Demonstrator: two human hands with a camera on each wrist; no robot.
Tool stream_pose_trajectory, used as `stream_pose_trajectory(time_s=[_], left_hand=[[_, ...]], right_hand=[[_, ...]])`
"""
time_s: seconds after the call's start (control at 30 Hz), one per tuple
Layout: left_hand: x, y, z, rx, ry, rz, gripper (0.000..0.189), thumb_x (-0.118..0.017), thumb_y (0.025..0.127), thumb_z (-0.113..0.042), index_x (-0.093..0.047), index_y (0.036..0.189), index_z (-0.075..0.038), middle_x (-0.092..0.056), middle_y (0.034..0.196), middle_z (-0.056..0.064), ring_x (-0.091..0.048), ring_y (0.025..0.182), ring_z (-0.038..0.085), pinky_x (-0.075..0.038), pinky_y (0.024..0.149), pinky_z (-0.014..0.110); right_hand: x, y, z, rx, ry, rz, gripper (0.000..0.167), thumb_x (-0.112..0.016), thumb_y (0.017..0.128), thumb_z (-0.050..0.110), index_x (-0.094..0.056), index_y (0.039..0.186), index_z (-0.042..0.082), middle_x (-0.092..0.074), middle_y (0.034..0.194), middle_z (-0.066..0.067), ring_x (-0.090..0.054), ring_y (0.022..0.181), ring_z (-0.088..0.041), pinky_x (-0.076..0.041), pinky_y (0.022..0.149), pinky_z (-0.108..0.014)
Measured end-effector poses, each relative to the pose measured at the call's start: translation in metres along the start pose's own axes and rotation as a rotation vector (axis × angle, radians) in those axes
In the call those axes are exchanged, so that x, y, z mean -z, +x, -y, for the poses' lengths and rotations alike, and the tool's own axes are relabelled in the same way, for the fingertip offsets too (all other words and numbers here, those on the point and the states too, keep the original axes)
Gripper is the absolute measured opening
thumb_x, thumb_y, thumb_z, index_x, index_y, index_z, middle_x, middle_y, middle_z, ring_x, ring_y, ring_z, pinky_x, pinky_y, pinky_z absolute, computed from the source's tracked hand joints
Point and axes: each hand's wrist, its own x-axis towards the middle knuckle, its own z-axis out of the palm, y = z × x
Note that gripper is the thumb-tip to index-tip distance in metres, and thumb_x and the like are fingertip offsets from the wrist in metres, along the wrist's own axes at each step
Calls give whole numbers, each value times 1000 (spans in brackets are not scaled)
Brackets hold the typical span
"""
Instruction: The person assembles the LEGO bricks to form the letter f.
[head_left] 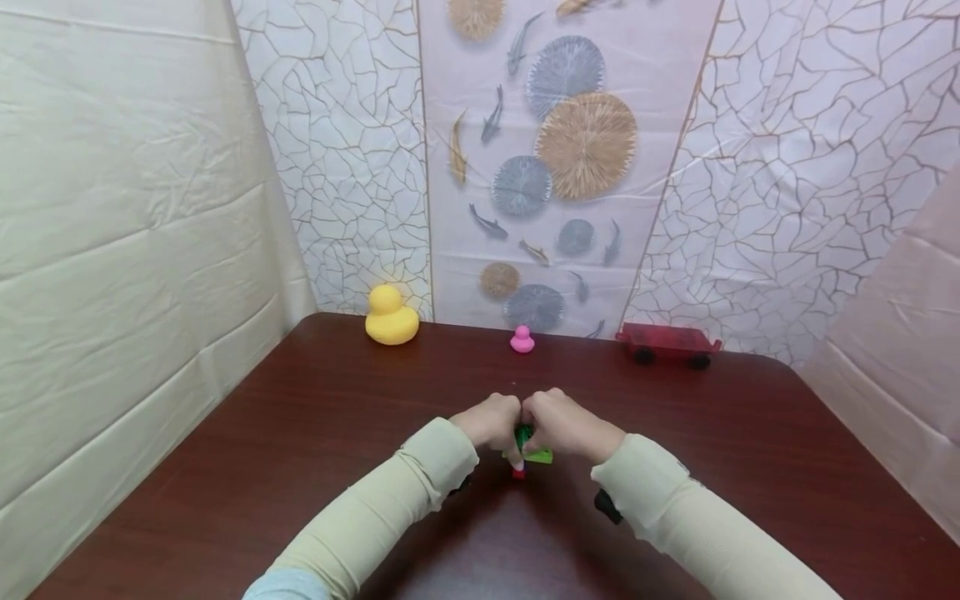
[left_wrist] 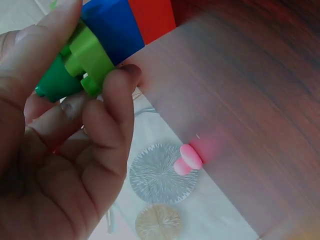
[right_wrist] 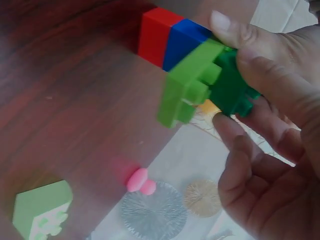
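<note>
Both hands meet over the middle of the table around a small stack of toy building blocks. The stack runs from a red block through a blue block and a wider light green block to a dark green block. My left hand grips the stack near the light green block, its thumb along one side and curled fingers at the other. With thumb and fingers, my right hand pinches the dark green block. In the head view, the hands hide much of the stack, its red end lowest.
Along the back edge of the dark wooden table stand a yellow duck, a small pink duck and a red wheeled toy wagon. A pale green studded block shows at the right wrist view's lower left. Patterned cloth hangs behind.
</note>
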Motion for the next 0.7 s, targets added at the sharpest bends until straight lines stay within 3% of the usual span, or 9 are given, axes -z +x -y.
stream_pose_trajectory(time_s=[0.33, 0.57, 0.7], left_hand=[[3, -1, 7, 32, -61, 34, 38, -84, 52, -20, -63, 81, -10, -57, 70, -5, -53, 66, 10, -44, 60, 23], [7, -2, 10, 14, -123, 45, 33, -83, 54, -17, -63, 79, -8, -58, 69, -3, -53, 64, 12, -44, 56, 24], [9, -1, 9, -9, -140, 54, 28, -82, 56, -16, -63, 75, -9, -58, 68, -2, -52, 62, 12, -44, 54, 24]], right_hand=[[2, 8, 8, -67, -21, 69, 17, -77, 63, 9, -67, 75, 4, -59, 63, 2, -52, 58, -10, -46, 54, -24], [1, 11, 7, -46, -17, 80, 21, -79, 61, 12, -67, 76, 5, -58, 61, 2, -52, 54, -9, -45, 51, -22], [2, 13, 5, -90, 7, 87, 22, -80, 59, 13, -67, 75, 5, -59, 64, 1, -53, 56, -10, -46, 52, -23]])
